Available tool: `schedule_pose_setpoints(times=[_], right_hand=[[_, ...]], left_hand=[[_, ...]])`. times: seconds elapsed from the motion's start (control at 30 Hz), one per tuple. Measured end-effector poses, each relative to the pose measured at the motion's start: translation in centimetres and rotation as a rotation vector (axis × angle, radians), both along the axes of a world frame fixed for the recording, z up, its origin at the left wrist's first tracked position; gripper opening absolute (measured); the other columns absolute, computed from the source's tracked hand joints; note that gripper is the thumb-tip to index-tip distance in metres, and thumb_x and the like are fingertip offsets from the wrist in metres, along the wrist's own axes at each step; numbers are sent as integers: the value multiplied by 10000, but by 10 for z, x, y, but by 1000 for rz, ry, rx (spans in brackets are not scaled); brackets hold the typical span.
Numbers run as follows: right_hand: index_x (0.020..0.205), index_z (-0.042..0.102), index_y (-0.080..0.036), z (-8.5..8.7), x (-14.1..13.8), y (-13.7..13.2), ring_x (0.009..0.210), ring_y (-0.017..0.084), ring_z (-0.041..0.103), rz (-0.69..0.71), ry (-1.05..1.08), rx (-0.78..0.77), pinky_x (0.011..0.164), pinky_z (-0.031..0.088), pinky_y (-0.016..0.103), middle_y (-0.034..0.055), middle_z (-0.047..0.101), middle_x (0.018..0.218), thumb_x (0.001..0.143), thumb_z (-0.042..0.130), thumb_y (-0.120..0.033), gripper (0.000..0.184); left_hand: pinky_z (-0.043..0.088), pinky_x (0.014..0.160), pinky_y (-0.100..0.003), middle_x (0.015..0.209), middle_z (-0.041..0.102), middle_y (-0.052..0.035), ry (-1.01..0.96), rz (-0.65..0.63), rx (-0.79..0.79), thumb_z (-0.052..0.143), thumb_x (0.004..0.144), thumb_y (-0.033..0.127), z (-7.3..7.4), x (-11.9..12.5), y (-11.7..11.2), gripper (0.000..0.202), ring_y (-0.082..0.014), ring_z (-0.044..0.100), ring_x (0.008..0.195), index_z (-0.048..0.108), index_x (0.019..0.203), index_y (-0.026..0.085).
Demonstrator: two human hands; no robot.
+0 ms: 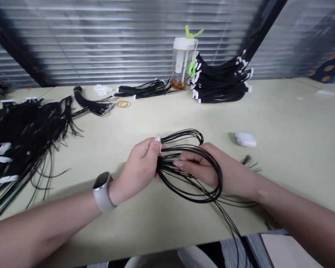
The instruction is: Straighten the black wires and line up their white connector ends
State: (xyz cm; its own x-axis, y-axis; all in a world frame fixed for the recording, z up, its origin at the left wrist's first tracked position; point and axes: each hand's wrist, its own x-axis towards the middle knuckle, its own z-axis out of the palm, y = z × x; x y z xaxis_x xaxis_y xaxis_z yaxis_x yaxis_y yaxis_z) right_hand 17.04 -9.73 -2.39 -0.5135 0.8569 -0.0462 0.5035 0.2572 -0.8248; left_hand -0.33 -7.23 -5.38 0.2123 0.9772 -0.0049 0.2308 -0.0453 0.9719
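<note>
A looped bundle of thin black cables (219,176) is held above the table. My left hand (143,158), with a watch (102,182) on its wrist, is closed around the gathered end, thumb on top. A small white piece, perhaps a connector, shows beside that thumb. My right hand (209,165) reaches in among the loops, its fingers curled and its thumb against the strands near the left hand. The wrapped cables partly cover it. Loose cable ends trail below the right wrist and hang over the table's front edge.
At the left lies a large heap of black cables (25,130) with white connectors. Along the back are smaller cable bundles (145,89), rubber bands (123,104), a drinking bottle (181,63) and a cable stack (222,82). A white earbud case (245,139) lies at right.
</note>
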Motion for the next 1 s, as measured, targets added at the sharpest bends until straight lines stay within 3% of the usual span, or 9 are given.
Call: schedule_pose_setpoints(times=[0.17, 0.3, 0.5, 0.6, 0.7, 0.8, 0.9, 0.93, 1.0], right_hand=[[611, 377, -178, -1, 1, 1, 539, 69, 317, -2, -45, 42, 497, 288, 205, -60, 356, 555, 851, 445, -291, 274], [611, 397, -177, 1, 2, 2, 523, 69, 348, -21, -93, 170, 502, 307, 204, -54, 410, 550, 865, 428, -294, 281], [721, 569, -175, 9, 8, 4, 634, 104, 517, -4, -281, 413, 586, 384, 223, 9, 584, 716, 839, 489, -224, 151], [713, 633, -190, 14, 15, 6, 679, 147, 537, -185, -411, 666, 599, 388, 262, 32, 600, 708, 803, 548, -230, 129], [709, 659, -209, 17, 24, 10, 500, 114, 490, -458, -441, 842, 524, 370, 266, -7, 576, 544, 772, 591, -256, 105], [881, 668, -236, 18, 31, 15, 597, 130, 571, -633, -266, 813, 571, 436, 276, 15, 661, 722, 789, 571, -271, 137], [1048, 605, -281, 22, 34, 20, 942, 195, 599, -638, 237, 511, 724, 498, 334, 20, 633, 1053, 814, 549, -280, 241], [1025, 602, -292, 23, 35, 21, 975, 193, 588, -626, 422, 442, 758, 502, 351, 10, 614, 1083, 827, 534, -279, 210], [935, 596, -314, 26, 37, 23, 857, 153, 605, -641, 696, 424, 756, 507, 346, -4, 617, 967, 853, 500, -272, 133]], left_hand=[[315, 284, -167, 393, 406, 64, 20, -35, 13, 347, 871, 478, 2, 0, -1, 370, -74, 414, 303, 482, 717, 170], [319, 282, -161, 398, 400, 67, 22, -38, 10, 344, 876, 459, 2, 0, -1, 355, -69, 409, 299, 475, 717, 171], [315, 280, -153, 399, 406, 64, 30, -29, 24, 353, 872, 458, 2, 0, -1, 360, -68, 415, 299, 496, 720, 165], [318, 276, -155, 386, 407, 66, 18, -10, 9, 354, 867, 476, 1, 0, 0, 368, -73, 422, 290, 503, 734, 167], [322, 272, -155, 387, 420, 63, 1, 2, -10, 345, 866, 492, 0, 0, 1, 381, -75, 430, 285, 506, 746, 169], [316, 266, -153, 391, 413, 64, -1, 2, -15, 344, 866, 494, -1, 0, 1, 384, -73, 427, 280, 509, 751, 166], [321, 269, -152, 393, 409, 65, 3, -7, -16, 350, 867, 486, 0, 0, 1, 377, -73, 430, 283, 507, 749, 164], [323, 271, -152, 392, 409, 64, 6, -11, -16, 350, 868, 482, 1, 0, 1, 374, -74, 432, 285, 507, 749, 164], [327, 275, -153, 391, 406, 64, 9, -17, -18, 348, 868, 480, 1, 0, 0, 375, -75, 433, 287, 506, 745, 163]])
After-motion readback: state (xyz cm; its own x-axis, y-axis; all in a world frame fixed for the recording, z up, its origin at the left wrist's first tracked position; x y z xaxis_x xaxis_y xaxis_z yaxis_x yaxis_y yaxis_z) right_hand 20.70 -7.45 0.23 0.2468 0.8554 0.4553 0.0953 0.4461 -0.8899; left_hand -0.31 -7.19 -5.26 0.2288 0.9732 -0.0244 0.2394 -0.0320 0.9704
